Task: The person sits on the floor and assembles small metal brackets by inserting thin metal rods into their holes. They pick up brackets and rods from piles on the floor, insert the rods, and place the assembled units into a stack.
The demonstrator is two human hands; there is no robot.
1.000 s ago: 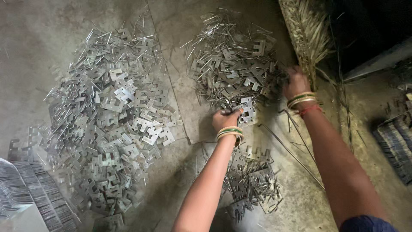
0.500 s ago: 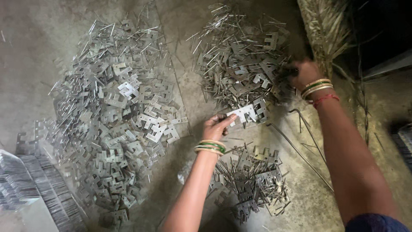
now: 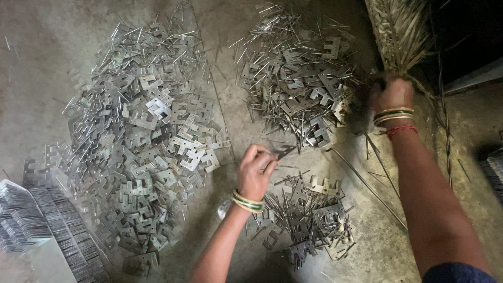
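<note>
My left hand [image 3: 257, 170] hovers over the bare floor between the piles, its fingers pinched on a thin metal pin [image 3: 285, 152]. My right hand [image 3: 390, 94] reaches into the right edge of the far pile of mixed metal pins and plates [image 3: 296, 78]; its fingers are buried in the parts, and whether it grips anything is hidden. A large pile of flat notched metal plates [image 3: 141, 141] lies at the left. A smaller heap of pins and plates [image 3: 309, 220] sits just below and to the right of my left hand.
Neat stacked rows of thin plates [image 3: 47, 225] stand at the lower left. A bundle of dry straw [image 3: 401, 31] lies at the top right, by a dark opening. A long bent wire [image 3: 367, 183] rests on the concrete floor [image 3: 42, 63].
My left hand has pulled back from the far pile toward me and to the left, now pinching a pin. My right hand has stayed at the pile's right edge.
</note>
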